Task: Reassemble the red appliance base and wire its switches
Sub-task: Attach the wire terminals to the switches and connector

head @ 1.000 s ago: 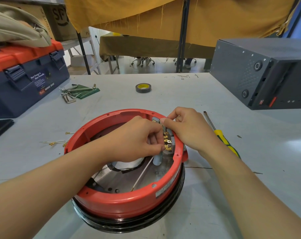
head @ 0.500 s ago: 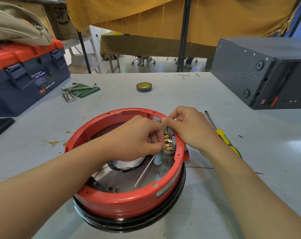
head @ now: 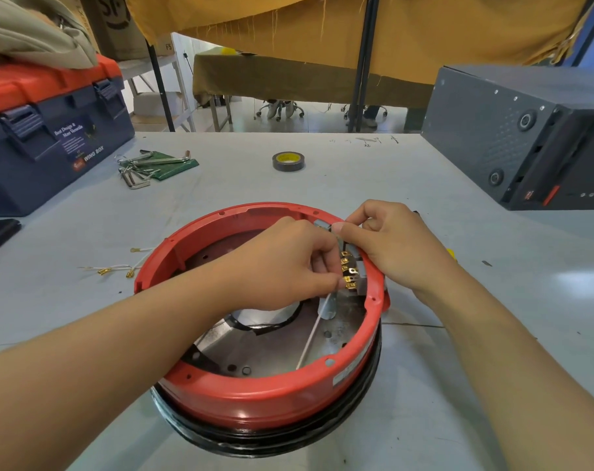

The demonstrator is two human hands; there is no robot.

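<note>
Little has moved since the earlier frames: both hands stay at the same spot on the far right inner wall of the red appliance base [head: 255, 396], and only the viewpoint has drifted slightly. That base sits open side up on a black ring [head: 272, 436] in the middle of the grey surface [head: 492, 368]. Brass switch terminals [head: 348, 273] line its inner wall. The left hand [head: 282, 263] reaches across the opening, fingers curled, pinching the upper end of a thin white wire [head: 311, 338] right at the terminals; the wire slants down to the metal floor of the base. The right hand [head: 394, 246] is curled over the rim, its thumb pressed beside the switch; what it grips under the fingers is hidden.

Loose white wires with brass connectors [head: 115, 268] lie just left of the base. Farther back are a roll of dark tape [head: 288, 161], hex keys [head: 142, 168] on a green pouch, a blue toolbox with an orange lid [head: 47, 137] at far left, and a dark grey case [head: 526, 137] at far right
</note>
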